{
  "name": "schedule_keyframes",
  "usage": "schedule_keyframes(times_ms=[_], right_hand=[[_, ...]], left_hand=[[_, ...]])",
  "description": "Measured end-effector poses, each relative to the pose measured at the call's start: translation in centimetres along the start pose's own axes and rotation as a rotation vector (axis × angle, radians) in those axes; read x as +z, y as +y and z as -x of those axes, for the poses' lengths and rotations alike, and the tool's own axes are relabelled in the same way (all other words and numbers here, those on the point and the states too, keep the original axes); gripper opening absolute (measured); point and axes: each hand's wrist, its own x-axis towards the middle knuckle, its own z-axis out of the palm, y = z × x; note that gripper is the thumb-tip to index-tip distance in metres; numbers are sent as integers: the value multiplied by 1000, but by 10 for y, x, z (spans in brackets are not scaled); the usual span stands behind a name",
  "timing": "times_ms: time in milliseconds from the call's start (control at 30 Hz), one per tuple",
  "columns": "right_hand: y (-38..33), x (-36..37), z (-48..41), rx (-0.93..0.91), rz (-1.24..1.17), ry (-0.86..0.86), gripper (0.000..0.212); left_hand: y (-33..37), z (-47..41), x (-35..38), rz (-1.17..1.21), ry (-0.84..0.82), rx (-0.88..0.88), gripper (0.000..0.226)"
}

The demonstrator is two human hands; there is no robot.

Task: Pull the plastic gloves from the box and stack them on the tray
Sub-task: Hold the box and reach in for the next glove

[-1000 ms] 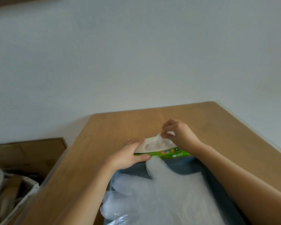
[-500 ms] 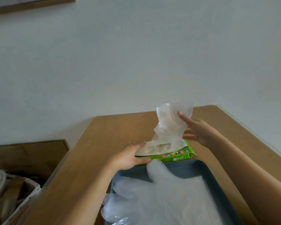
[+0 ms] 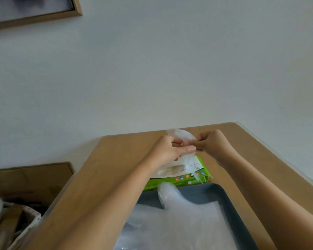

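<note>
A green and white glove box [image 3: 177, 175] lies on the wooden table, just beyond a dark grey tray [image 3: 229, 204]. Clear plastic gloves [image 3: 179, 222] lie stacked in the tray, one glove finger pointing toward the box. Above the box, both hands hold one thin clear glove [image 3: 183, 135]. My left hand [image 3: 170, 150] pinches its left part. My right hand [image 3: 210, 143] pinches its right part. The glove's lower end hangs down over the box's right side. More gloves show in the box's oval opening.
The wooden table [image 3: 116, 168] ends at a white wall behind and drops off at left. A cardboard box [image 3: 25, 181] and a basket with clutter [image 3: 11, 222] sit lower left. A framed picture [image 3: 31, 9] hangs top left.
My right hand pulled a glove up out of the box. My left hand let go of the box and rose to take the glove, so both hands now hold it.
</note>
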Motion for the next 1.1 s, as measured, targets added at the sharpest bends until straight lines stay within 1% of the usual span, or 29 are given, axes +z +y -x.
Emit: schedule_keyframes(times_ms=[33,100,167,200,267,333,367,433,500,533,567,600,667,700,767,833,900,967,1033,1067,1100], right_hand=[[1,3,2,10,-16,-19,47],[5,9,5,12,-36,-71,54],[6,11,3,-10,-9,-62,56],[6,10,2,-14,14,-24,57],[9,5,-3,-8,23,90,61],[15,0,-7,15,8,192,65],[19,-2,-9,30,-17,223,65],[28,-6,-13,76,-104,252,62],[34,-15,-14,132,-188,279,60],[35,-20,-13,151,-211,281,59],[36,-26,-12,161,-228,262,59],[36,-32,-12,163,-246,230,57],[30,-43,-12,147,-274,146,49],[25,-47,-12,124,-293,116,44],[10,-53,-13,43,-368,117,35],[-11,-54,-11,-43,-502,144,28],[-31,-51,-2,-105,-612,161,28],[-48,-50,12,-149,-641,172,29],[-63,-51,28,-203,-644,193,31],[-69,-53,35,-227,-633,200,33],[-78,-54,43,-244,-611,195,34]], left_hand=[[-1,-4,5,-106,15,15,37],[-5,-8,13,-349,75,68,20],[-8,-8,19,-464,123,96,31],[-11,-9,21,-454,125,102,32],[-14,-9,22,-311,125,112,23],[-15,-5,20,-231,145,138,23],[-16,-4,20,-277,164,173,22],[-21,-1,19,-437,257,257,20],[-28,-1,17,-546,353,336,25],[-34,-2,15,-594,367,357,26],[-39,-1,14,-650,340,363,25],[-43,0,14,-694,274,346,24],[-53,0,16,-755,94,272,17],[-57,-1,18,-775,13,224,15],[-65,-8,20,-748,-88,133,14],[-69,-14,21,-759,-120,107,15],[-73,-18,21,-737,-112,135,16],[-71,-16,19,-647,-114,150,15],[-65,-12,10,-545,-133,107,9],[-60,-9,4,-503,-138,81,16],[-53,-6,-4,-479,-148,52,38]])
